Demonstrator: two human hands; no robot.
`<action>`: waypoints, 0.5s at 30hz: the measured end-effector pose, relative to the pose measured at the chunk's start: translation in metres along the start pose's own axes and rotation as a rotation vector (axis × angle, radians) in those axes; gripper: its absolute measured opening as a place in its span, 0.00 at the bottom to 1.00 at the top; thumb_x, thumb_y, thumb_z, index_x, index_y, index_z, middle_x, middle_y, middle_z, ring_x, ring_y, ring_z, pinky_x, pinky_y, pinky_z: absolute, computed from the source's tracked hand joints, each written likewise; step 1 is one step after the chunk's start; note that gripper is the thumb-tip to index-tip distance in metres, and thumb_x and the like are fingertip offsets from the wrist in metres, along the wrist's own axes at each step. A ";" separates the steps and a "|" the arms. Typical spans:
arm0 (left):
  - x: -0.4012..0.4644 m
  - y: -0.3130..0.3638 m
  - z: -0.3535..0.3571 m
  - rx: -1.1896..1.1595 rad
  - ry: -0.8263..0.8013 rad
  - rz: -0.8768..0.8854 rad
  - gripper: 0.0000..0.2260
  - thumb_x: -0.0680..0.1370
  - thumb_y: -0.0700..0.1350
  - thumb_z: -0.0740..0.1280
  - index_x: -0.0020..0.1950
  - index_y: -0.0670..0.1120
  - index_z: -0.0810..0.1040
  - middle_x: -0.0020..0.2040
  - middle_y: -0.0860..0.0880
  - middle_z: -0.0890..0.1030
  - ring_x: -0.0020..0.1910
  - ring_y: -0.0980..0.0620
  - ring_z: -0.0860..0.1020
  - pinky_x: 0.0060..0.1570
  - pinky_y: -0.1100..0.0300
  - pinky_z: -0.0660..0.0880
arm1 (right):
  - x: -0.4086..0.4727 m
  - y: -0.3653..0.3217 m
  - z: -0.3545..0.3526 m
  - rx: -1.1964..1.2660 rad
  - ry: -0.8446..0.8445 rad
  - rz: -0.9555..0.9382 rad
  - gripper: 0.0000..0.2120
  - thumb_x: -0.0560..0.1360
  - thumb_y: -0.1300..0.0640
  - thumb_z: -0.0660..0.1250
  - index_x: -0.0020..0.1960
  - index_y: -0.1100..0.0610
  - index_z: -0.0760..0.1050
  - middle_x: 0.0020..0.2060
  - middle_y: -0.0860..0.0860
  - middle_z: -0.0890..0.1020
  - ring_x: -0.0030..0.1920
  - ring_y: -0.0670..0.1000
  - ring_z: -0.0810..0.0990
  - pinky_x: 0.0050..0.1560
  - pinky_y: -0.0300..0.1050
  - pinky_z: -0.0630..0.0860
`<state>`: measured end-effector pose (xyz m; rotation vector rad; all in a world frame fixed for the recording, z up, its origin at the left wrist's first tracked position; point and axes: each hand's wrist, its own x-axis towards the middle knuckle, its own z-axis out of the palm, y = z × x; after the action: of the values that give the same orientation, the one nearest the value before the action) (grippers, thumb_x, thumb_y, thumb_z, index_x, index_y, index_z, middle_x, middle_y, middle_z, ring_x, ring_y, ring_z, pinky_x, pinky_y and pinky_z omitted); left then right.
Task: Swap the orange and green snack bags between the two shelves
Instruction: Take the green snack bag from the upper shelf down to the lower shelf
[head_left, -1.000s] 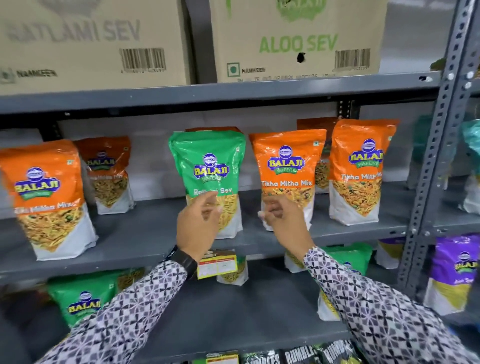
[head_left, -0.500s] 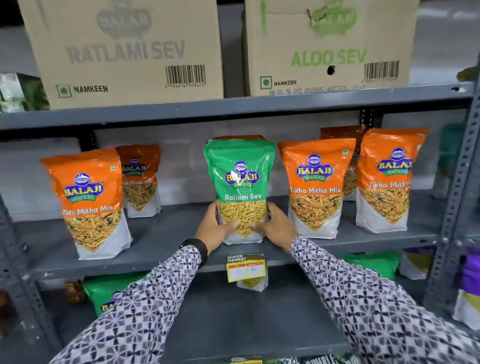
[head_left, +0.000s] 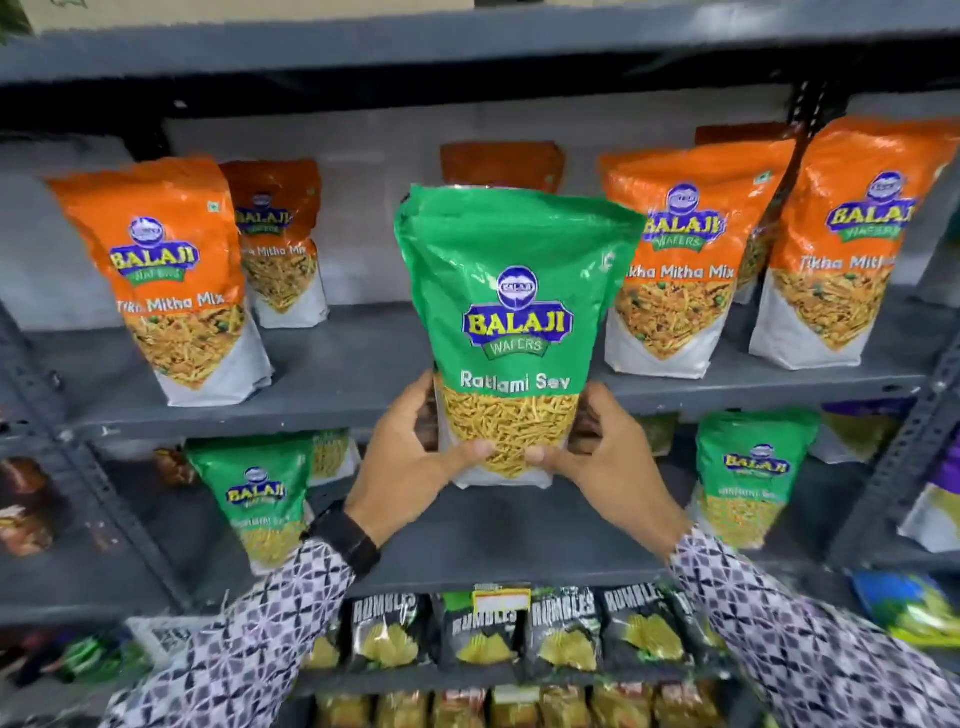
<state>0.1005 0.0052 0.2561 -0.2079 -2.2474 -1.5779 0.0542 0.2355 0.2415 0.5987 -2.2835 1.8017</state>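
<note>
Green glossy plastic snack bag labelled Ratlami Sev (head_left: 514, 332) is held upright in front of the grey metal upper shelf (head_left: 343, 374), clear of its surface, its bottom edge hanging below the shelf's front lip. The left hand (head_left: 410, 467) clasps the bag's lower left side and the right hand (head_left: 608, 457) its lower right side, both thumbs pressed on the clear window at the front, fingers wrapped behind. The two hands are thus closed on the same bag, which rises above and between them. On that upper shelf, orange Tikha Mitha Mix snack bags stand upright: one (head_left: 171, 291) to the left of the held bag, one (head_left: 680, 265) just to its right and partly behind it, another (head_left: 841, 249) farther right. Below that shelf, green snack bags (head_left: 254, 493) stand on the lower grey shelf (head_left: 519, 540).
</note>
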 end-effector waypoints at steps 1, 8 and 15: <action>-0.009 -0.011 0.003 0.022 -0.013 -0.023 0.34 0.69 0.50 0.83 0.72 0.59 0.74 0.66 0.56 0.84 0.65 0.53 0.82 0.64 0.49 0.81 | -0.009 0.010 0.003 -0.015 -0.017 0.025 0.27 0.67 0.58 0.83 0.60 0.46 0.74 0.52 0.43 0.88 0.52 0.44 0.87 0.51 0.42 0.84; -0.048 -0.111 0.030 0.121 -0.089 -0.238 0.32 0.65 0.52 0.83 0.66 0.63 0.76 0.65 0.57 0.82 0.66 0.54 0.81 0.66 0.43 0.79 | -0.048 0.105 0.038 -0.144 -0.101 0.288 0.32 0.64 0.56 0.85 0.60 0.44 0.72 0.50 0.46 0.87 0.52 0.51 0.86 0.53 0.51 0.84; -0.045 -0.187 0.065 0.224 -0.123 -0.417 0.31 0.65 0.46 0.83 0.66 0.54 0.78 0.62 0.56 0.84 0.62 0.53 0.82 0.66 0.45 0.79 | -0.036 0.181 0.071 -0.223 -0.127 0.497 0.36 0.61 0.63 0.85 0.63 0.51 0.72 0.48 0.43 0.85 0.51 0.51 0.84 0.57 0.50 0.82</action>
<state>0.0642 0.0029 0.0565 0.2487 -2.6709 -1.5164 0.0207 0.2088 0.0487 0.1125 -2.8634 1.6870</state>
